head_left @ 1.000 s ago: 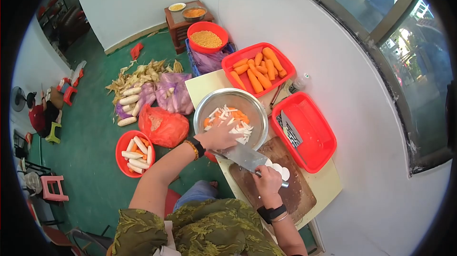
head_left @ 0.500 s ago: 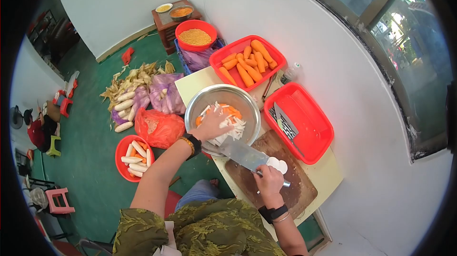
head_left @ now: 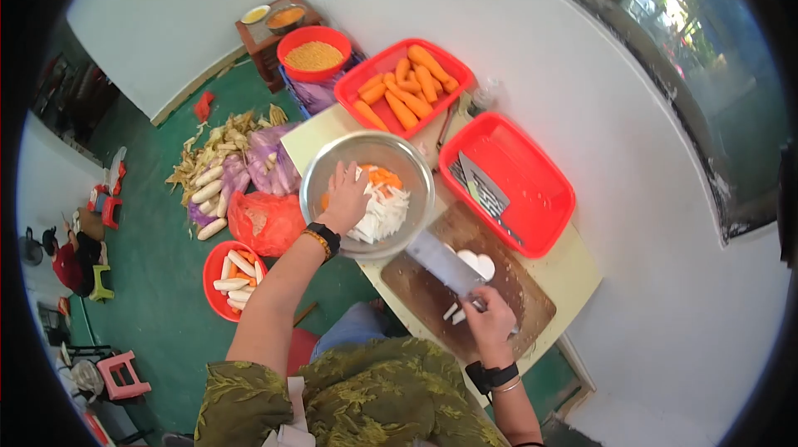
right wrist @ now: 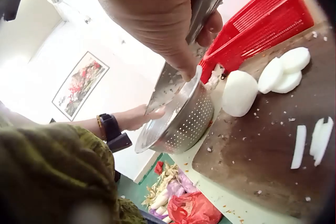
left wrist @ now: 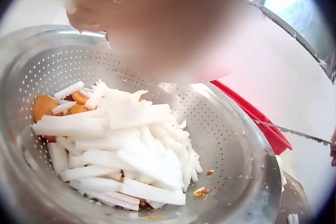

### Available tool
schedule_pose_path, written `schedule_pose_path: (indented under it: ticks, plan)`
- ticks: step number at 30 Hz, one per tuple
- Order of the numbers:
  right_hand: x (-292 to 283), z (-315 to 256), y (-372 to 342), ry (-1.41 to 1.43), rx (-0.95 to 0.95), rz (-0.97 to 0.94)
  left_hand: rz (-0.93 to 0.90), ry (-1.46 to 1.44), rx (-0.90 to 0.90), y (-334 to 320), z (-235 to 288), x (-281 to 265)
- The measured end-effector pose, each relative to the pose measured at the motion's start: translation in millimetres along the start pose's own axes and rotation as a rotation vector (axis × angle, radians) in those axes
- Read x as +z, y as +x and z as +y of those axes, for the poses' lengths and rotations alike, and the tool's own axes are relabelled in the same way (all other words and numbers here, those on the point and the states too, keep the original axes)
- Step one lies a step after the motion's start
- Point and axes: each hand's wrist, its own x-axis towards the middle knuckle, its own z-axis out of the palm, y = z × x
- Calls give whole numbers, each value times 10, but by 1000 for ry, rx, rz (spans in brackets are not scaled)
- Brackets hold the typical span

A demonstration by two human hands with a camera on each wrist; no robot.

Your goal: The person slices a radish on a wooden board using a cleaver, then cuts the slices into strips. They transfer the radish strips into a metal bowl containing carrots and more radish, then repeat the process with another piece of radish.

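Note:
My left hand point(head_left: 346, 198) is over the left side of the perforated metal bowl point(head_left: 312, 172), its fingers spread and holding nothing. White strips point(left wrist: 131, 140) lie heaped in the bowl with orange carrot pieces point(left wrist: 44, 107) beside and under them. In the right wrist view my right hand point(right wrist: 157, 19) grips a cleaver point(right wrist: 167, 90) flecked with bits. The blade point(head_left: 445, 264) is above the wooden cutting board point(head_left: 528, 306). White round slices point(right wrist: 287, 71), a thicker white chunk point(right wrist: 239, 94) and a few cut strips point(right wrist: 299, 147) lie on the board.
A red basket of carrots point(head_left: 405, 95) stands behind the bowl. To its right, a red basket point(head_left: 549, 197) holds a knife point(head_left: 482, 181). On the floor are a red bowl of peeled vegetables point(head_left: 218, 297), a red bag point(head_left: 268, 221) and husks point(head_left: 224, 139). A person point(head_left: 71, 264) sits far left.
My left hand has moved from the heap of strips to the bowl's left side. My right hand has drawn the cleaver away from the bowl's rim, over the board.

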Motion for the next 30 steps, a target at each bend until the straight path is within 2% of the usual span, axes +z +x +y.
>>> schedule_pose_path:
  ticks: [1,2,3,4,5,7,9,13,16,20,23,25,26,29,30]
  plan:
    - [-97,37,-72,34,154,-45,22,-166,78,34,127,-8]
    - [-173,36,-129,53,269,-8,47,-336,153,41,291,-16]
    - [-208,131,-210,72,330,10,55,-423,253,4,544,-70]
    - [-234,269,-298,91,390,31,-73,-515,311,-83,809,-177]
    - [-229,432,-397,129,431,57,-89,-578,364,-230,1008,-23]
    - [-207,723,-601,211,501,118,-431,-505,472,-531,1378,9]
    - [-263,807,-724,181,539,146,-720,-466,363,-831,1689,145]
    - [-310,982,-1001,147,732,118,-790,-411,407,-1250,1975,440]
    - [-295,1083,-1173,211,768,103,-655,-325,543,-1382,2126,612]
    - [-223,1191,-1307,195,770,142,-588,-253,757,-1488,2171,811]
    - [-149,1250,-1358,192,790,139,-562,-273,813,-1446,2064,794]
    - [-148,1279,-1376,181,814,114,-535,-270,843,-1464,1975,865]
    - [-144,1298,-1392,170,768,121,-522,-271,860,-1469,1946,898]
    - [-107,1358,-1405,140,677,126,-695,-232,756,-1400,1966,747]
    - [-110,1363,-1399,131,677,116,-678,-250,700,-1414,1953,754]
